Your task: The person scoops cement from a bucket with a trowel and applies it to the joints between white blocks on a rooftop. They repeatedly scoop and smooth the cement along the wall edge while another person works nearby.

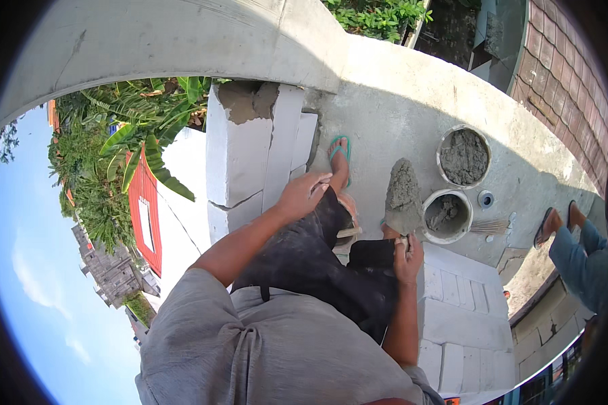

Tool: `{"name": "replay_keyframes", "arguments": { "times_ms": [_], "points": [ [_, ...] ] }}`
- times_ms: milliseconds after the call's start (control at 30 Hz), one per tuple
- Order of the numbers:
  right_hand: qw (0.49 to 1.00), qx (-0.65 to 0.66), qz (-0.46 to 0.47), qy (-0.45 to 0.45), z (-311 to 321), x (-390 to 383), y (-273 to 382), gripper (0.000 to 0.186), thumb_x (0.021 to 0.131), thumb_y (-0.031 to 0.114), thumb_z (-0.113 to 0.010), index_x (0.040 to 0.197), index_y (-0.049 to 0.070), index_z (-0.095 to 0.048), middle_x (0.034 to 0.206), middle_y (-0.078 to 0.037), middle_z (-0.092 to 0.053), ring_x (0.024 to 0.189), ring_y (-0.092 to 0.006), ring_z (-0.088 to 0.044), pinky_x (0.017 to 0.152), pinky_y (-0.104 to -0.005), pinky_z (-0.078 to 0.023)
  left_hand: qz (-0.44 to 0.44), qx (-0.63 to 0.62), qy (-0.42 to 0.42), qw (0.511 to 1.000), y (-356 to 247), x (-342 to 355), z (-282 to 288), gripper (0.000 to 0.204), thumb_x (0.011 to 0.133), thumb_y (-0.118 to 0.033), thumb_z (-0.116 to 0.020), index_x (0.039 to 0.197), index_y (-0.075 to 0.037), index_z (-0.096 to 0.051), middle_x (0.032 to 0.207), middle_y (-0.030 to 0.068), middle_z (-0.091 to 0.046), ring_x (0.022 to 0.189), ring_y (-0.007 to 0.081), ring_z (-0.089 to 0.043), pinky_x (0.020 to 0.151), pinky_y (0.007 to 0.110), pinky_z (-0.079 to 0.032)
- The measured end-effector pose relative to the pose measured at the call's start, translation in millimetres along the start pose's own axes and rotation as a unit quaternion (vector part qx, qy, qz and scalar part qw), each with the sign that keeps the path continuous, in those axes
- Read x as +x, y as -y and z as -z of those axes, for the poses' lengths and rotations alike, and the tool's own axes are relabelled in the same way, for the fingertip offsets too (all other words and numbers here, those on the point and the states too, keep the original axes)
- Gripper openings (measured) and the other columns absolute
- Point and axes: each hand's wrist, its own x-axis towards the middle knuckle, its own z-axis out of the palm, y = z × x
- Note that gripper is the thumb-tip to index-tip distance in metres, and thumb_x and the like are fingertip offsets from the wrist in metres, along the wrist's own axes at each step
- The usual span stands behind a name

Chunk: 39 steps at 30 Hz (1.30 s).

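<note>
My right hand (407,260) grips the handle of a trowel (402,216) heaped with wet grey mortar (404,182). My left hand (304,197) is by my left knee, fingers curled; what they hold, if anything, is hidden. Just right of the trowel stand two buckets, one full of mortar (463,156), the other (446,236) partly full. A stack of white blocks (240,172) is left of my feet, with grey mortar on its top. More white blocks (463,310) lie beside my right arm.
A small round container (485,199) and a stick brush (490,227) lie near the buckets. Another person's legs in jeans and sandals (577,253) are at far right. A curved concrete edge (284,40) runs along the top, tiled roofing (557,74) beyond; plants (94,155) grow at left.
</note>
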Motion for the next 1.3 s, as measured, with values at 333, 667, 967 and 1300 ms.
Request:
{"name": "replay_keyframes", "arguments": {
  "times_ms": [333,667,967,1300],
  "points": [
    [0.958,-0.150,0.142,0.198,-132,62,184,0.044,0.094,0.020,-0.061,0.130,-0.006,-0.062,0.116,-0.030,-0.069,0.110,-0.0429,-0.068,0.096,-0.0427,-0.052,0.128,0.204,-0.304,0.922,79,-100,189,0.047,0.093,-0.017,-0.069,0.137,-0.004,-0.058,0.144,0.0149,-0.054,0.130,0.0346,-0.055,0.106,0.043,-0.048],
    [0.887,-0.338,0.123,0.288,-246,164,275,0.032,0.094,0.022,-0.064,0.116,-0.001,-0.064,0.078,-0.016,-0.069,0.059,-0.0252,-0.069,0.058,-0.0405,-0.056,0.146,0.113,-0.267,0.946,114,-96,190,0.062,0.084,-0.019,-0.080,0.139,-0.003,-0.057,0.145,0.0096,-0.052,0.129,0.0349,-0.055,0.109,0.044,-0.047],
    [0.747,-0.536,0.195,0.341,-335,179,377,0.036,0.083,0.026,-0.060,0.097,-0.005,-0.071,0.106,-0.031,-0.069,0.104,-0.0458,-0.066,0.095,-0.0495,-0.052,0.186,0.089,-0.222,0.953,125,-96,187,0.063,0.089,-0.022,-0.075,0.144,-0.002,-0.052,0.154,0.0111,-0.044,0.138,0.0348,-0.049,0.117,0.044,-0.041],
    [0.758,-0.546,0.160,0.317,-355,172,392,0.037,0.080,0.024,-0.060,0.095,-0.006,-0.072,0.102,-0.032,-0.071,0.101,-0.0460,-0.069,0.092,-0.0499,-0.055,0.165,0.093,-0.242,0.952,119,-93,190,0.062,0.087,-0.016,-0.076,0.143,-0.002,-0.054,0.152,0.0137,-0.046,0.139,0.0345,-0.048,0.117,0.045,-0.041]
  ]
}}
